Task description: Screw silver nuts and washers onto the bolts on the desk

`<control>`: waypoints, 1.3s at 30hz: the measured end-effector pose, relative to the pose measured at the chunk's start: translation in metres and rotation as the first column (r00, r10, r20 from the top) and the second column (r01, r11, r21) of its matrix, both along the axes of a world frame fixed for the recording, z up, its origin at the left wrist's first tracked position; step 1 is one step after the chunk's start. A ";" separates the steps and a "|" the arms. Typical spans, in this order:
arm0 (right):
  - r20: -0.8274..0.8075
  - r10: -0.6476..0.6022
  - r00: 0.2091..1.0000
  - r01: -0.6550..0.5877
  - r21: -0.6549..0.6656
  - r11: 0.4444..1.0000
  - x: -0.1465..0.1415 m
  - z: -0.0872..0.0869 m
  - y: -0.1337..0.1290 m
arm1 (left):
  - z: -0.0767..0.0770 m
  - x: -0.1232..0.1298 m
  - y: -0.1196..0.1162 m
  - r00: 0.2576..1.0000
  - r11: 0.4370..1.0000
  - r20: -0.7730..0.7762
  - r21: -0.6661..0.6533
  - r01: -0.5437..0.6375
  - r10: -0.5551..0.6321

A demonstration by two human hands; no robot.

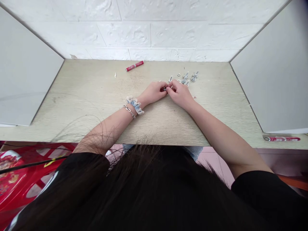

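My left hand (pixel 156 91) and my right hand (pixel 179 92) meet fingertip to fingertip over the table. Between the left thumb and fingers shows a small shiny metal piece, a bolt (pixel 165 89) by its look, mostly covered. The right thumb and forefinger are pinched at its other end, and whether a nut or washer is under them is hidden. Just beyond the fingers, one bolt (pixel 170 79) stands upright on its head. A loose nut (pixel 178 74) lies behind it. To the right are several bolts fitted with washers or nuts (pixel 185 79), with another cluster of bolts (pixel 194 76) beside them.
A red tube-like stick (pixel 134 66) lies near the white brick-patterned wall (pixel 134 32). A white scrap (pixel 115 75) is left of it. Grey panels (pixel 26 64) flank the wooden tabletop (pixel 91 93). Another red stick (pixel 282 139) rests at the front right edge. A red plastic chair (pixel 26 189) stands lower left.
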State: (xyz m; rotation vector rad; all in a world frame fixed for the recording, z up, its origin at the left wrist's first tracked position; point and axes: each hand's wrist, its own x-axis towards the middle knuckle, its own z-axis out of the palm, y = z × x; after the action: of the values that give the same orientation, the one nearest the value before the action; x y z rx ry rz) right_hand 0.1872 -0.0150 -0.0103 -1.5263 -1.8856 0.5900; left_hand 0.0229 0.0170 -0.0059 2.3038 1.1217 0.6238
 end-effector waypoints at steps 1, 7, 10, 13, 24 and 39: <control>0.002 0.000 1.000 0.000 -0.004 1.000 0.000 0.001 0.000 | 0.000 0.000 0.000 1.000 1.000 -0.008 0.003 0.000 0.000; 0.030 0.011 0.999 -0.011 -0.015 1.000 0.000 0.001 0.000 | 0.000 0.000 0.001 0.999 1.000 -0.033 -0.004 -0.006 0.005; 0.030 0.025 0.999 -0.025 0.001 1.000 0.002 -0.003 0.002 | 0.000 0.000 0.001 0.999 1.000 -0.033 -0.007 -0.004 0.004; 0.021 0.032 0.999 -0.032 0.028 0.999 0.004 -0.008 0.004 | 0.000 0.000 0.001 1.000 1.000 -0.028 -0.012 -0.002 0.001; 0.018 0.059 0.998 -0.059 0.008 0.998 0.005 -0.004 0.003 | -0.001 0.000 0.000 0.999 1.000 -0.039 0.006 0.009 -0.009; 0.030 0.059 0.998 -0.059 0.003 0.998 0.005 -0.005 0.004 | 0.000 -0.001 0.000 0.998 1.000 -0.065 0.017 0.021 -0.020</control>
State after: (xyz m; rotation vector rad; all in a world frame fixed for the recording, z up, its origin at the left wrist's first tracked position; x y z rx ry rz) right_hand 0.1925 -0.0109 -0.0148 -1.4889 -1.9589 0.5935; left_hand 0.0224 0.0172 -0.0061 2.3632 1.1244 0.5576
